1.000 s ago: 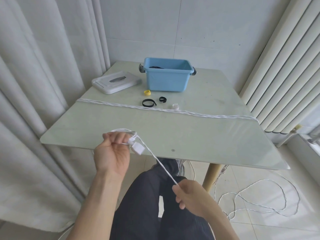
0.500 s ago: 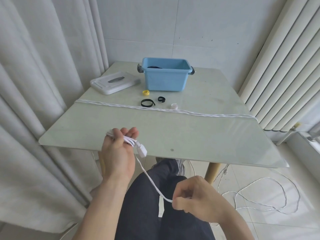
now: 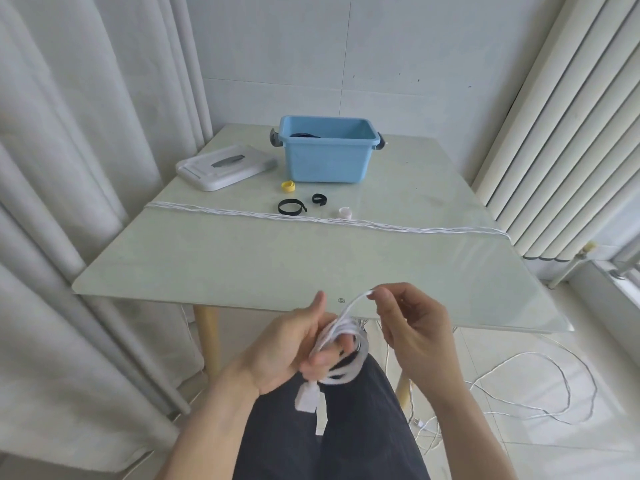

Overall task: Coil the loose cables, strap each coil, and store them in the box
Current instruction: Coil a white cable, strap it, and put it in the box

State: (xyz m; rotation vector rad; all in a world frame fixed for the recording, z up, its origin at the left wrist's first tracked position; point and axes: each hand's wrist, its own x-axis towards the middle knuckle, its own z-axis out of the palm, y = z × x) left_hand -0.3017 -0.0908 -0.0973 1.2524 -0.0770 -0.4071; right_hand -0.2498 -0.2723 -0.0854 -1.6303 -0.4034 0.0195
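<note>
The left hand (image 3: 287,344) is gripping a thin white cable coil (image 3: 341,355) around its fingers; the right hand (image 3: 412,327) is pinching 1 strand.

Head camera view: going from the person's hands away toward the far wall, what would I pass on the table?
White twisted cable stretched across the table → large black strap loop → yellow rolled strap → light blue plastic box.

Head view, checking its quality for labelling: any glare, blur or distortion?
Head view: even, soft daylight; mild sheen on the table at right; wide-angle bending of curtains at the edges; left hand and white cable slightly soft; blue box sharp.
</note>
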